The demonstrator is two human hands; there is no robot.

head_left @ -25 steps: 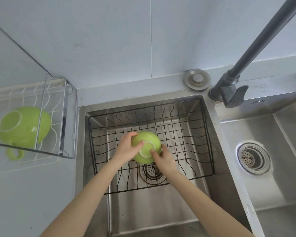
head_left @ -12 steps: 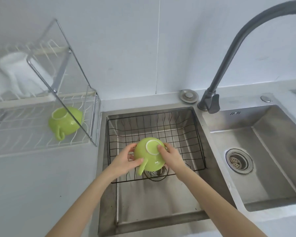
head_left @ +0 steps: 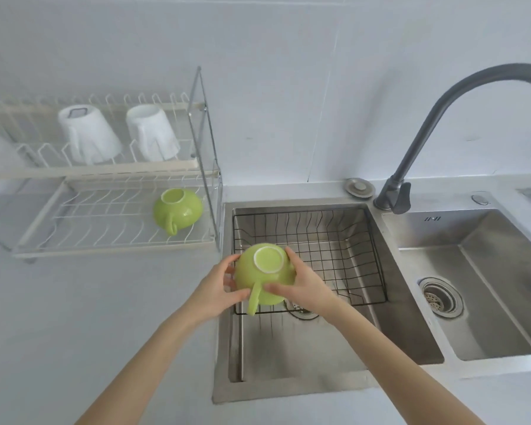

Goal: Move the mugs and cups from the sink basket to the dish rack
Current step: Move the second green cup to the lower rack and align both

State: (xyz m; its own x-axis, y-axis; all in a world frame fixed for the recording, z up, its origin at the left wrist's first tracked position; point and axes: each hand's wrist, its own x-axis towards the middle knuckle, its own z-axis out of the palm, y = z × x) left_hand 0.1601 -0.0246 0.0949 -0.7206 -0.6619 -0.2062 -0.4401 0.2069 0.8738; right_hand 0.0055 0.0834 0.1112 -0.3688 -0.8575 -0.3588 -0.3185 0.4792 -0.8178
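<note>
An upside-down green mug hangs over the left front corner of the black wire sink basket, its handle pointing toward me. My left hand grips its left side and my right hand grips its right side. No other cups show inside the basket. On the lower tier of the white dish rack to the left lies a second green mug, base up. Two white cups stand inverted on the upper tier.
A dark curved faucet rises behind the divider between the two steel basins. The right basin has a round drain strainer. The rack's metal end frame stands between the rack and the sink. Pale countertop lies front left.
Both hands have lifted the green mug out of the basket and carried it left toward the rack. The view has tilted up, bringing the rack's upper tier and white cups into sight.
</note>
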